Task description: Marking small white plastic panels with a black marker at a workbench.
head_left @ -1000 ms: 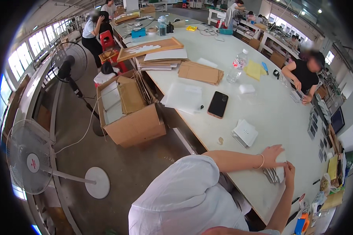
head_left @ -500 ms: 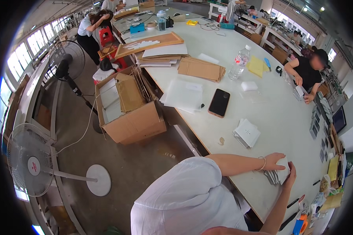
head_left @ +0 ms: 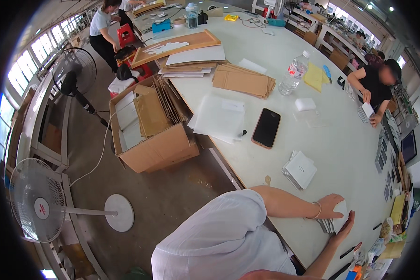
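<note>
Both hands are on a small stack of thin white cards (head_left: 328,226) fanned out at the table's near right. My left hand (head_left: 331,206), with a bracelet at its wrist, grips the stack from above and from the left. Along the stack's right edge, the fingers of my right hand (head_left: 345,227) are pressed together; the stack hides part of that palm. A second stack of white cards (head_left: 301,170) lies fanned on the table just beyond my left forearm. What the cards are exactly, I cannot tell.
Farther off on the white table (head_left: 228,175) lie a black phone (head_left: 266,128), translucent sheets (head_left: 219,117), cardboard pieces (head_left: 244,80) and a water bottle (head_left: 294,73). A cardboard box (head_left: 158,151) and fans (head_left: 37,200) stand left. Tools (head_left: 347,252) lie right; a co-worker (head_left: 372,88) handles cards.
The whole view has shifted slightly. Both hands stay on the stack, with little visible movement of the cards. At the far left, a person has lowered their raised arms.
</note>
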Tool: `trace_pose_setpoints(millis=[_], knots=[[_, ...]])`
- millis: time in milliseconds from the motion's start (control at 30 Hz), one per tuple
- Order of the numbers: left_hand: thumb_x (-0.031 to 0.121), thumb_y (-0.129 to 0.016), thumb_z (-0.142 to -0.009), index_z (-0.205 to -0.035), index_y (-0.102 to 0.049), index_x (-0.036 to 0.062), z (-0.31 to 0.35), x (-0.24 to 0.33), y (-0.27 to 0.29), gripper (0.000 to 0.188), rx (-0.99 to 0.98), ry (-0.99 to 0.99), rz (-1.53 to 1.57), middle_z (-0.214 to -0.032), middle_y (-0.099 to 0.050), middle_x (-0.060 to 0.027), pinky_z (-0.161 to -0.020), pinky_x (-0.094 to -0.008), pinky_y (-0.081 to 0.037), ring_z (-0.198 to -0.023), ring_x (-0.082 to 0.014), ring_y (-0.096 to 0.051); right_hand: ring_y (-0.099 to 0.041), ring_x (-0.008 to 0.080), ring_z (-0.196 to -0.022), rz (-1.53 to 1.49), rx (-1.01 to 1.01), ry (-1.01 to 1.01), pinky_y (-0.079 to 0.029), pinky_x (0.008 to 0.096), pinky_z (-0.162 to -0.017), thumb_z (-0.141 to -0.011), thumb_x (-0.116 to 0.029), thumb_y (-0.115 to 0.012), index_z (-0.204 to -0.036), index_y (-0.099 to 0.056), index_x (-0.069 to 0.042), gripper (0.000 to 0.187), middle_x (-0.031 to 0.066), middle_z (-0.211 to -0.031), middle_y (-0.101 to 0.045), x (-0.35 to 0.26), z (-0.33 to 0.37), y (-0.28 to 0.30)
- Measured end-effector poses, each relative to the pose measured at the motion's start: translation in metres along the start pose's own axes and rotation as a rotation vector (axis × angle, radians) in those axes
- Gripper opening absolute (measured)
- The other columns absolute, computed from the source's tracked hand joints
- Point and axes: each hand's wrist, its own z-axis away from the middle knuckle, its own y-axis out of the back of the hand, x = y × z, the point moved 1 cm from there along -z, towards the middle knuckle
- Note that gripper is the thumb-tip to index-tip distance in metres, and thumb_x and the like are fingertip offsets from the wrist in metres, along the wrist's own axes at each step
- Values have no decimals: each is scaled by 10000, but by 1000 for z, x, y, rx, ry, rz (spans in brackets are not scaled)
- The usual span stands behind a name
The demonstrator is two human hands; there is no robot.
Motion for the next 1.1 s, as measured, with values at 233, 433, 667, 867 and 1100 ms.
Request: trace_pose_setpoints(millis=[233,433,667,867,1100], knots=[[331,-684,-727,-1206,-444,-1,2,4,1,631,15,41,36,-1206,-476,-180,-999,-391,-365,-1164,-328,-437,-291,268,-1354,31,-21,10,-218,404,-1111,-990,-435,-280,-1411,-307,-4,603,167,-1453,-321,-6,10,1],[298,-682,-735,-1187,-437,8,2,6,0,590,30,25,11,-1198,-468,-168,-991,-382,-367,-1152,-315,-438,-268,268,-1364,88,-63,67,-196,408,-1118,-983,-471,-279,-1417,-286,2,642,153,-1463,-310,-9,12,-3],[255,-681,-749,-1096,-465,26,-2,1,2,469,27,108,101,-1128,-488,-142,-974,-369,-374,-1106,-289,-455,-265,265,-1359,-286,94,-184,-226,405,-1110,-986,-397,-309,-1426,-283,-23,579,125,-1478,-285,-17,1,-19],[245,-685,-784,-1194,-416,22,-4,-12,-9,540,118,49,215,-1276,-433,-152,-1027,-360,-335,-1200,-284,-414,-285,258,-1343,-306,-35,-181,-237,402,-1106,-983,-354,-319,-1436,-302,-75,532,131,-1471,-300,10,-19,-12],[287,-651,-821,-1305,-358,0,-2,-5,5,634,24,20,210,-1385,-330,-170,-1090,-361,-254,-1305,-292,-318,-434,229,-1192,-267,-291,-139,-327,386,-1033,-947,-339,-368,-1403,-357,-43,543,129,-1313,-470,-12,-23,-35]])
